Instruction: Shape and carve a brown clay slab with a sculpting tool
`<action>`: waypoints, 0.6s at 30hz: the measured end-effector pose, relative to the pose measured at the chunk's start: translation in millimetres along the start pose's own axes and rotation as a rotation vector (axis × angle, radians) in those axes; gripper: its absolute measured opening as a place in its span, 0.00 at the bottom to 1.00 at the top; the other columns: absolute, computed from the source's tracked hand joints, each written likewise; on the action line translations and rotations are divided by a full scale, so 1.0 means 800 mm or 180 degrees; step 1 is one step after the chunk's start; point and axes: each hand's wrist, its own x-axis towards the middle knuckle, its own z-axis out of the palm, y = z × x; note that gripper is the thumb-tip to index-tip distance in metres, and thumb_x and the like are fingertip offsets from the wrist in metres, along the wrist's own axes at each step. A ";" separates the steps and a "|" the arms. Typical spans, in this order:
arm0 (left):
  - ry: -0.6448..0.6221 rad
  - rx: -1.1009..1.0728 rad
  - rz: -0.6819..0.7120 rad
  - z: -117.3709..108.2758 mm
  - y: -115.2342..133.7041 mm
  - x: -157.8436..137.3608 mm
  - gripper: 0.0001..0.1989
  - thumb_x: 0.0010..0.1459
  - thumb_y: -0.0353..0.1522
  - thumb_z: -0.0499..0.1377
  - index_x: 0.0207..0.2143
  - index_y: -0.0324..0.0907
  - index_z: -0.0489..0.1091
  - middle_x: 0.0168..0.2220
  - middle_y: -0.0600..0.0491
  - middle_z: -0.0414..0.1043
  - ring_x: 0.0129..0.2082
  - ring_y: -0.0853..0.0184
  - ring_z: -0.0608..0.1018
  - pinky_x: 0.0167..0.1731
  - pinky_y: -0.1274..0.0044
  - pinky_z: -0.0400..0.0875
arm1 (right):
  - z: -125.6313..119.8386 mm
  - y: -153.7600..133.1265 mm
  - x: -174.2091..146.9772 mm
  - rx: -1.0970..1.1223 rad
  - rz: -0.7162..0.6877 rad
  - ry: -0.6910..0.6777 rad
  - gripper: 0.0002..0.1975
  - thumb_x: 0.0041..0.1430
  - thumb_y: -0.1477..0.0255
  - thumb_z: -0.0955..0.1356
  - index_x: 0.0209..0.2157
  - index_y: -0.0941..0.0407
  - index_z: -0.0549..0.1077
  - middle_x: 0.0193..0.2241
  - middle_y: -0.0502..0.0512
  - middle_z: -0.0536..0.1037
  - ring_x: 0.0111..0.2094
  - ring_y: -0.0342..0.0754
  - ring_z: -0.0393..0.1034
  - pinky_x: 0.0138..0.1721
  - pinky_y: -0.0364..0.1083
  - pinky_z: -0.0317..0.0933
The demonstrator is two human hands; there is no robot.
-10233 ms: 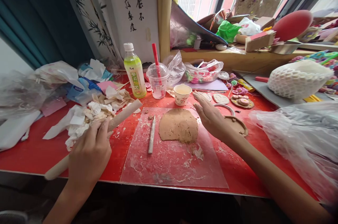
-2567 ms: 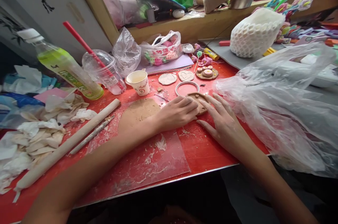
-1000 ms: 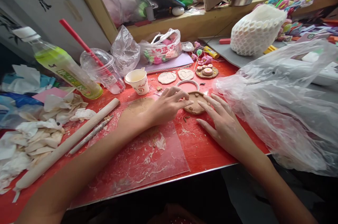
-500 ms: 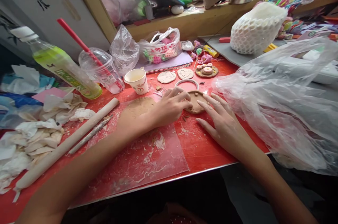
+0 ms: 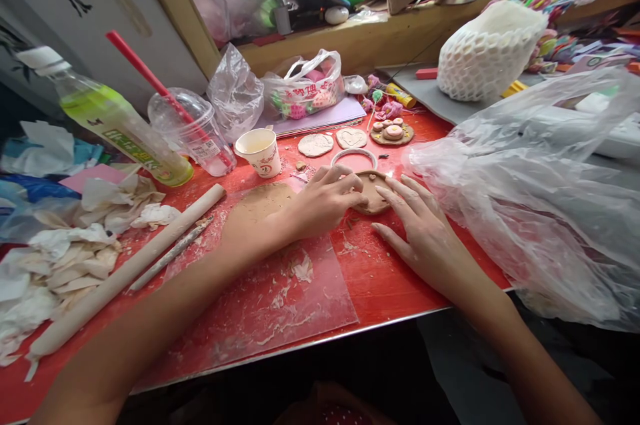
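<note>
"Where do we find the round brown clay disc with the raised rim (image 5: 373,193)?"
"We see it lying flat on the red tabletop (image 5: 400,283), just in front of a pale grey ring (image 5: 354,151)."
"And at its edges?"
"The left hand (image 5: 327,201) curls its fingers at the left side; we cannot tell whether they pinch anything. The right hand (image 5: 423,231) lies spread, fingertips at the right side."
"What else do we note?"
"A flat brown clay slab (image 5: 257,205) on a clear plastic sheet (image 5: 320,311), partly hidden by the left forearm (image 5: 180,298)."
</note>
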 end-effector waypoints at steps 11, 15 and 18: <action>-0.0224 -0.0426 -0.0339 -0.007 0.001 0.004 0.10 0.62 0.32 0.50 0.34 0.41 0.71 0.40 0.51 0.70 0.44 0.66 0.66 0.47 0.71 0.60 | -0.002 -0.001 0.001 0.0095 0.0042 0.0077 0.28 0.60 0.68 0.62 0.59 0.63 0.54 0.60 0.62 0.59 0.62 0.55 0.46 0.61 0.56 0.48; 0.0009 -0.0768 -0.0632 -0.005 0.002 0.011 0.08 0.60 0.30 0.54 0.31 0.40 0.72 0.37 0.52 0.71 0.42 0.67 0.66 0.48 0.73 0.60 | 0.000 0.000 0.000 0.0141 0.0033 0.0120 0.28 0.60 0.68 0.61 0.59 0.61 0.53 0.59 0.62 0.59 0.62 0.55 0.46 0.60 0.57 0.49; 0.0048 -0.0890 -0.0712 -0.004 0.003 0.016 0.07 0.59 0.29 0.55 0.30 0.39 0.72 0.35 0.52 0.71 0.39 0.68 0.66 0.47 0.73 0.60 | 0.000 0.001 -0.001 0.0145 0.0004 0.0137 0.28 0.59 0.69 0.62 0.59 0.61 0.53 0.60 0.61 0.58 0.62 0.54 0.46 0.60 0.57 0.48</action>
